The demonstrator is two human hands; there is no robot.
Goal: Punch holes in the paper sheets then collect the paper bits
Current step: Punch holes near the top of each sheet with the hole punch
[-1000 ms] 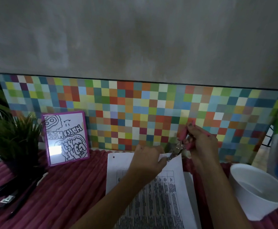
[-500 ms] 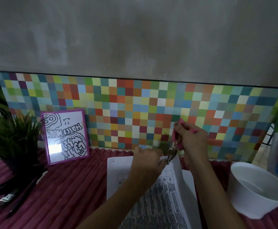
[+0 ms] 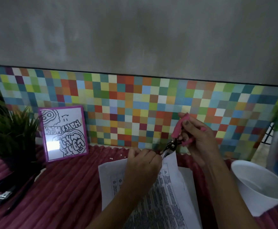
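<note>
While the left hand (image 3: 142, 164) pinches the printed sheet's (image 3: 166, 192) top edge, the right hand (image 3: 195, 138) grips the pink-handled hole punch (image 3: 173, 141) there.

The table (image 3: 65, 187), clothed in ribbed maroon, carries printed paper sheets (image 3: 168, 195). Right of them is a white bowl (image 3: 259, 187). Left are a framed drawing (image 3: 63, 133), potted plant (image 3: 11, 138) and pens (image 3: 6, 194). Just beyond lie paper bits (image 3: 111, 158).

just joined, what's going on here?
A person is punching holes. The right hand grips a pink-handled hole punch, its jaws at the top edge of a printed white paper sheet, which the left hand pinches beside them. A few white paper bits lie on the maroon ribbed cloth; a white bowl stands at right.
</note>
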